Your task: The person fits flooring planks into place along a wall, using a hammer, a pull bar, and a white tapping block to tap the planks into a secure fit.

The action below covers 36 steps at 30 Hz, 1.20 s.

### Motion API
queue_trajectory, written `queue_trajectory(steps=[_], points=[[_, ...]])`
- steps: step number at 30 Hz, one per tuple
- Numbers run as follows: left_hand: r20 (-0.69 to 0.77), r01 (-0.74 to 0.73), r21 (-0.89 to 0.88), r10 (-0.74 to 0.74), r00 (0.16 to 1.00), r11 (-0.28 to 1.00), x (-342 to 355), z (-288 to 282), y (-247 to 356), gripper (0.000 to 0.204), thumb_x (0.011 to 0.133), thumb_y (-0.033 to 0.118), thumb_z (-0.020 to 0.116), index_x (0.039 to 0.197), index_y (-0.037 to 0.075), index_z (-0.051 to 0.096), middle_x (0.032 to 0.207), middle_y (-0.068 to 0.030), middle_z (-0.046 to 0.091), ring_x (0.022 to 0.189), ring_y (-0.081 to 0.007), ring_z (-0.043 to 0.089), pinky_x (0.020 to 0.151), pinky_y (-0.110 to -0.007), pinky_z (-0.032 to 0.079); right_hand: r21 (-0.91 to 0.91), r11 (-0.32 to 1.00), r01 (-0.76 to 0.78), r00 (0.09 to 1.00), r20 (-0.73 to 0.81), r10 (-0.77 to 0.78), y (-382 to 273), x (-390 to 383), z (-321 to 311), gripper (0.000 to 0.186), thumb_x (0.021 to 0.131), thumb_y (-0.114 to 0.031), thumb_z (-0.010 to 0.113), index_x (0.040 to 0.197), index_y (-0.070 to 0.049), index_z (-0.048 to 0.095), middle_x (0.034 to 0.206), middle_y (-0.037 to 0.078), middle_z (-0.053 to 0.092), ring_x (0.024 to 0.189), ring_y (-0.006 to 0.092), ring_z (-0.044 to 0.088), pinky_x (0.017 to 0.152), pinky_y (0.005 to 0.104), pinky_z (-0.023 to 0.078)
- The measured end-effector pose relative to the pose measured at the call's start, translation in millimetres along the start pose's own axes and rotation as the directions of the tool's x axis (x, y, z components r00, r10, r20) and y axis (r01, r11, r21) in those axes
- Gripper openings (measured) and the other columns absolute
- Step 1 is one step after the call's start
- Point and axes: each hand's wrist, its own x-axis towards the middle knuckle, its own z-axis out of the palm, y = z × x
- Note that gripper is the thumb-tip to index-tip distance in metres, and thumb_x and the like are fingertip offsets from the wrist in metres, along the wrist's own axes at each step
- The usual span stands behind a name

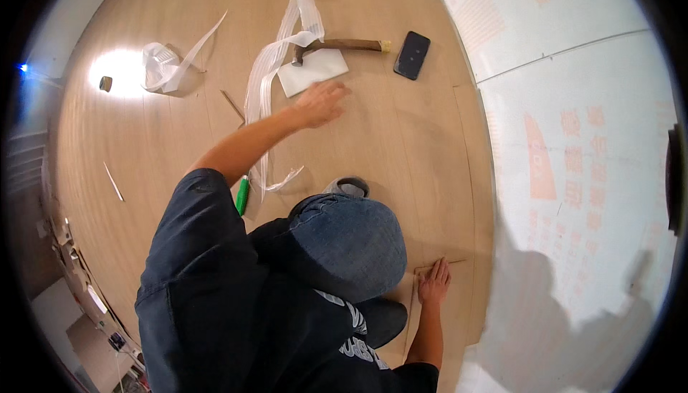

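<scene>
My left hand (320, 104) is held out over the wood-look floor, its fingers apart and holding nothing. Just beyond it lies a white rectangular block (315, 72). A hammer (342, 45) with a wooden handle rests with its head by the block's far left edge. To the right, my right hand (434, 282) presses down with fingers stretched out on a floor plank (451, 300), beside a visible seam. A green-handled tool (242, 196) lies near my left upper arm, partly hidden by it. My bent knee (351, 246) is between my arms.
A black phone (412, 55) lies right of the hammer. A translucent plastic strip (261, 81) loops beside the block, and another crumpled strip (163, 69) is farther left, near a small dark roll (106, 83). Printed white sheeting (573, 149) borders the planks on the right.
</scene>
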Motion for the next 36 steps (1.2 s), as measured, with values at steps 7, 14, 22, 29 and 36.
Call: queue_trajectory(steps=[7,14,22,29,36], points=[[-0.469,0.394,-0.263,-0.474,0.745,0.881,95.8,-56.9,-190.5,0.043,0.101,0.042,0.057,0.135,0.017,0.062,0.148,-0.0090,0.054,0.138,-0.0310,0.049,0.112,-0.056,0.034,-0.222,0.973,0.065,0.924,0.383,0.025,55.0,-42.4,-5.3,0.074,0.103,-0.050,0.046,0.162,-0.008,0.028,0.170,0.011,0.024,0.156,0.0281,0.022,0.127,0.0534,0.014],[-0.452,0.686,-0.148,-0.666,0.594,0.713,152.4,-44.3,-308.5,0.059,0.101,0.048,0.049,0.152,0.019,0.047,0.163,-0.0153,0.037,0.152,-0.0336,0.029,0.123,-0.056,0.019,-0.257,0.963,0.079,0.733,0.670,0.119,18.5,75.3,-115.7,0.044,0.102,-0.040,0.052,0.133,-0.012,0.066,0.131,0.018,0.067,0.124,0.0360,0.061,0.105,0.0486,0.046],[-0.518,0.715,-0.123,-0.659,0.545,0.689,173.1,-50.8,-294.8,0.059,0.099,0.042,0.050,0.154,0.020,0.045,0.165,-0.0160,0.032,0.155,-0.0353,0.023,0.125,-0.055,0.015,-0.156,0.620,0.769,0.520,-0.411,-0.749,-319.7,505.3,-432.9,0.029,0.094,-0.013,0.062,0.123,-0.007,0.065,0.120,0.015,0.066,0.106,0.0367,0.064,0.088,0.0457,0.054],[-0.396,0.724,-0.197,-0.729,0.558,0.661,176.0,-70.3,-297.4,0.061,0.096,0.037,0.054,0.153,0.020,0.046,0.166,-0.0137,0.030,0.155,-0.0358,0.021,0.126,-0.055,0.013,-0.382,0.699,0.604,0.569,-0.408,-0.714,-591.4,696.8,-575.1,0.050,0.099,-0.021,0.060,0.145,-0.004,0.050,0.159,0.015,0.041,0.143,0.0357,0.041,0.119,0.0455,0.036],[-0.327,0.735,-0.232,-0.763,0.558,0.637,176.2,-66.1,-301.6,0.062,0.094,0.034,0.055,0.154,0.020,0.045,0.168,-0.0130,0.027,0.156,-0.0362,0.019,0.126,-0.056,0.010,-0.570,0.624,0.534,0.436,-0.446,-0.781,-710.6,789.8,-634.3,0.060,0.096,-0.014,0.058,0.153,-0.007,0.041,0.166,0.012,0.029,0.153,0.0306,0.028,0.126,0.0472,0.026]])
